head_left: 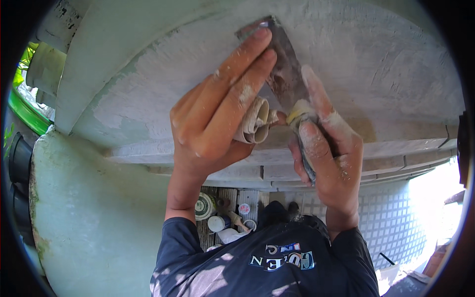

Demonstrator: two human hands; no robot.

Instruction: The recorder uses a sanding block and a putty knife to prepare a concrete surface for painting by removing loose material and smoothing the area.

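My right hand (334, 148) is wrapped round the handle of a putty knife (286, 74). The knife's blade is stained brown and grey and points up and left, close to a pale plastered surface (356, 64). Fingertips of my left hand (210, 116) rest on the blade near its far end. A rolled piece of beige sheet (257, 121), which looks like sandpaper or cloth, is tucked in that same hand. Pale dust and smears cover the fingers of both hands. The blade partly hides the surface behind it.
Below the plastered surface run stepped ledges (321, 171). A pale green wall (99, 198) stands at left, with dark pots (21, 158) beyond it. Several containers, including a white tub (216, 223), stand on slatted boards below. Patterned tiles (391, 222) lie at right.
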